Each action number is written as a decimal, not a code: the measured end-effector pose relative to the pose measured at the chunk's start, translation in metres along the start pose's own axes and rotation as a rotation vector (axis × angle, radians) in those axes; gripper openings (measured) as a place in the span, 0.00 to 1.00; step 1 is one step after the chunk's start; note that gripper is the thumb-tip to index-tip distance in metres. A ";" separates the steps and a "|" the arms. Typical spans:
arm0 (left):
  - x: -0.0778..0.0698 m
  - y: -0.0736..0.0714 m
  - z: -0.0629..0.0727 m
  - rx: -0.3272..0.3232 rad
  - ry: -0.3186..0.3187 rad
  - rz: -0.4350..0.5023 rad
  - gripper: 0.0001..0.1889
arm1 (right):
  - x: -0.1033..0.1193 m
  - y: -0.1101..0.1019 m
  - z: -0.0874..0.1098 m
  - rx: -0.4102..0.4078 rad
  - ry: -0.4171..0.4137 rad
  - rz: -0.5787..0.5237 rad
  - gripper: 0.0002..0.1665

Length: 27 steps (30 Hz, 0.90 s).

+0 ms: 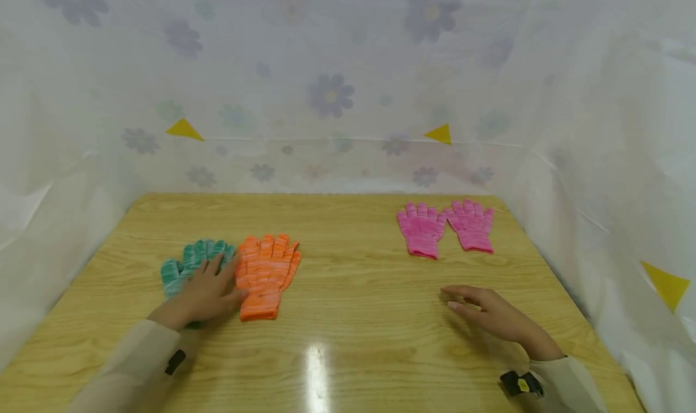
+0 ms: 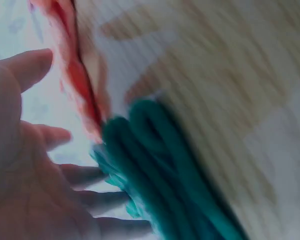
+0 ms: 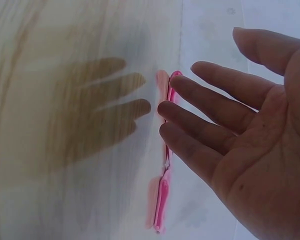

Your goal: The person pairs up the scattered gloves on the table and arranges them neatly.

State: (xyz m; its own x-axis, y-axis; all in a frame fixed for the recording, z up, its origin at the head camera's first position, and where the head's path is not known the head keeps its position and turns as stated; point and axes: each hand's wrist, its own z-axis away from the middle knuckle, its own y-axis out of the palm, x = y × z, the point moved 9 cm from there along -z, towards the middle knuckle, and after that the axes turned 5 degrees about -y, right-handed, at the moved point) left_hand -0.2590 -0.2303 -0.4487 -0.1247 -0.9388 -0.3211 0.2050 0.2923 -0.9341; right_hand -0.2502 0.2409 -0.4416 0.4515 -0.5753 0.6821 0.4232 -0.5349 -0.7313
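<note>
1. The left grip (image 1: 209,292) is unclenched, fingers extended and spread, with nothing clasped. It lies over the green gloves (image 1: 171,275), its thumb by the orange gloves' near edge; whether it touches either, I cannot tell.
2. The right grip (image 1: 492,313) is relaxed, its fingers loosely extended and holding nothing. It hovers above the bench (image 1: 359,280), its shadow falling apart from it, and seems to have no work of its own at this spot.
3. The green gloves lie flat under the left fingers. The left wrist view shows two thick edges, probably because one glove is laid on the other to keep the pair together.
4. The orange gloves (image 1: 264,271) lie flat just right of the green, fingers pointing away from the person and cuff nearest. A spare fingertip at the right edge suggests another stacked pair.
5. Two pink gloves (image 1: 422,229) (image 1: 471,226) lie at the far right, side by side and unstacked, nearly meeting at the thumbs. Their cuffs also face the person, likely from being set down from this side.
6. Around the bench hangs a flowered sheet (image 1: 293,51), probably to screen the surroundings; yellow triangles (image 1: 185,129) mark it.
</note>
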 end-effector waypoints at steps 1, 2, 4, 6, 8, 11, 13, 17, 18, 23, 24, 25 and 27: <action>0.005 0.002 0.000 0.023 -0.036 -0.006 0.45 | 0.000 0.000 0.000 0.001 -0.001 0.000 0.27; 0.009 0.004 0.000 0.047 -0.066 -0.007 0.47 | 0.000 0.000 0.000 0.001 -0.001 -0.001 0.27; 0.015 0.008 -0.001 0.077 -0.107 -0.011 0.48 | -0.001 0.000 0.000 0.001 -0.002 -0.001 0.27; 0.017 0.012 -0.003 0.089 -0.131 -0.007 0.49 | -0.001 0.001 0.000 0.001 0.000 0.001 0.27; 0.018 0.014 -0.004 0.096 -0.146 -0.004 0.50 | -0.002 0.001 0.001 0.001 0.005 0.002 0.27; 0.017 0.015 -0.006 0.109 -0.158 0.000 0.50 | -0.003 0.001 0.001 0.001 0.012 0.007 0.27; 0.015 0.012 -0.006 0.102 -0.156 -0.001 0.50 | -0.004 0.001 0.002 0.000 0.012 0.009 0.26; -0.007 0.005 -0.003 0.004 -0.074 -0.025 0.45 | -0.006 0.002 0.004 -0.001 0.010 0.012 0.26; -0.016 0.005 -0.002 -0.022 -0.037 -0.031 0.43 | -0.006 0.001 0.004 -0.003 0.009 0.009 0.26; -0.058 0.010 0.001 -0.088 0.141 -0.058 0.34 | -0.003 -0.001 0.005 -0.015 0.005 0.011 0.27; -0.063 0.012 0.001 -0.082 0.154 -0.071 0.34 | -0.003 -0.002 0.005 -0.016 0.005 0.012 0.27; -0.066 0.013 0.001 -0.079 0.163 -0.082 0.33 | -0.002 -0.003 0.005 -0.017 0.006 0.012 0.27; -0.069 0.015 0.000 -0.054 0.166 -0.089 0.32 | -0.002 -0.003 0.006 -0.017 0.008 0.009 0.27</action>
State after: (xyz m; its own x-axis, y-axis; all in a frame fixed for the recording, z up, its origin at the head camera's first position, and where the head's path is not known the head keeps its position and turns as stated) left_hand -0.2472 -0.1612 -0.4405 -0.2990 -0.9197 -0.2544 0.1339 0.2235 -0.9655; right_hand -0.2474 0.2475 -0.4403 0.4492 -0.5851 0.6752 0.4060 -0.5396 -0.7376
